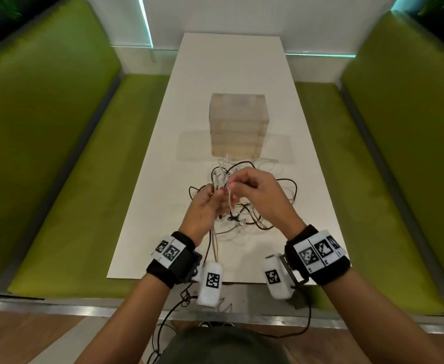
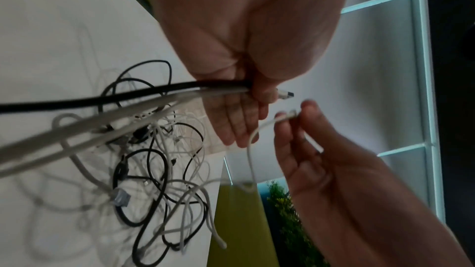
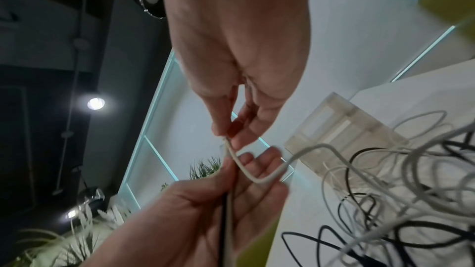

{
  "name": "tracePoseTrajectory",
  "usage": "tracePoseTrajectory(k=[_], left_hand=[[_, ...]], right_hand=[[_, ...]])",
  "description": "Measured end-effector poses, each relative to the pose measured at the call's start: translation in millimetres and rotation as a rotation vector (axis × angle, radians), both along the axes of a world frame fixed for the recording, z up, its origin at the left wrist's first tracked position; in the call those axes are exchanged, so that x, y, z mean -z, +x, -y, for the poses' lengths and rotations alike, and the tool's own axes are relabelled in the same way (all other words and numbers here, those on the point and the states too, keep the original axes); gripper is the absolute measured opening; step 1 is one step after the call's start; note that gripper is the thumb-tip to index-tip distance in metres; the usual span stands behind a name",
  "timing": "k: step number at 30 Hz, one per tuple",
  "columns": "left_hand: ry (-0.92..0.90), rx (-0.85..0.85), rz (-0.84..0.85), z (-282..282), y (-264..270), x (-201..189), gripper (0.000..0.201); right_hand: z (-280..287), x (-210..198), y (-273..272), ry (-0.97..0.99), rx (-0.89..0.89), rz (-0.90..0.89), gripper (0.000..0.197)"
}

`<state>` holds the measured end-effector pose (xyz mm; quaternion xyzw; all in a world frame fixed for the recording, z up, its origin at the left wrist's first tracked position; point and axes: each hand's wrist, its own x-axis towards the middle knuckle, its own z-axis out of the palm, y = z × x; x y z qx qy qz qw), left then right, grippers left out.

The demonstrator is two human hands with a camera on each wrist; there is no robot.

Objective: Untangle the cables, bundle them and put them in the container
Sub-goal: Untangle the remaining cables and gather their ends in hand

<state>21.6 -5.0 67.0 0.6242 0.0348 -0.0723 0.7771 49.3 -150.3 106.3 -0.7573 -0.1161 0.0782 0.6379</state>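
Observation:
A tangle of black and white cables [image 1: 252,219] lies on the white table [image 1: 231,69], in front of a translucent box-shaped container [image 1: 238,127]. Both hands are raised just above the pile. My left hand [image 1: 217,191] pinches a black cable [image 2: 102,98] and a few white ones together under its thumb, with a USB plug [image 2: 285,94] poking out past the fingers. My right hand [image 1: 228,183] pinches the end of a thin white cable [image 2: 250,149] between thumb and fingertips, close beside the left hand. That cable bends across the left fingers [image 3: 257,168] in the right wrist view.
Green cushioned benches [image 1: 58,153] flank the narrow table on both sides. Loose loops of the pile [image 3: 385,200] spread up to the container's near wall [image 3: 342,129]. Two cables hang over the table's near edge [image 1: 213,248]. A white wall with lit strips stands at the far end.

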Motion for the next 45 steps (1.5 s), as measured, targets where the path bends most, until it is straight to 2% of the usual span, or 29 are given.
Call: tracePoseTrajectory(k=[6,12,16,18,21,22,24,26,28,30,33,37,40,42,45], left_hand=[[-0.140,0.009,0.021,11,0,-1,0.028],[-0.160,0.074,0.014,5,-1,1,0.032],[-0.085,0.079,0.024,3,-2,4,0.022],[-0.064,0.000,0.019,1,0,4,0.022],[-0.111,-0.104,0.035,-8,4,-1,0.026],[-0.129,-0.115,0.040,-11,5,-5,0.026],[-0.173,-0.106,0.040,-11,6,-13,0.026],[-0.235,-0.095,0.051,-9,4,-24,0.026],[-0.303,-0.109,0.079,-10,3,-35,0.027],[-0.354,-0.138,0.116,-15,3,-47,0.026],[-0.391,-0.192,0.160,-32,2,-65,0.027],[-0.388,-0.278,0.253,-62,-1,-88,0.028],[-0.301,-0.367,0.230,-80,5,-85,0.028],[-0.186,-0.376,0.133,-79,12,-69,0.028],[0.139,-0.220,0.018,-50,16,-39,0.027]], right_hand=[[-3,-11,6,0.164,0.116,-0.092,0.008],[-2,-5,9,0.059,0.160,-0.056,0.008],[3,-2,10,0.113,0.055,-0.117,0.031],[11,1,13,-0.133,-0.035,-0.043,0.042],[21,15,18,-0.603,-0.370,-0.024,0.045],[20,21,18,-0.678,-0.462,-0.039,0.041],[14,36,17,-0.674,-0.535,-0.071,0.024],[6,46,17,-0.621,-0.478,-0.082,0.008],[2,53,22,-0.644,-0.405,-0.062,0.018],[2,58,27,-0.751,-0.392,-0.033,0.030],[5,63,36,-1.002,-0.360,0.041,0.033],[25,66,47,-1.088,-0.174,0.106,0.034],[36,57,51,-1.024,-0.058,0.188,0.021],[32,47,50,-0.920,-0.027,0.162,0.024],[15,35,47,-0.811,-0.020,0.098,0.031]])
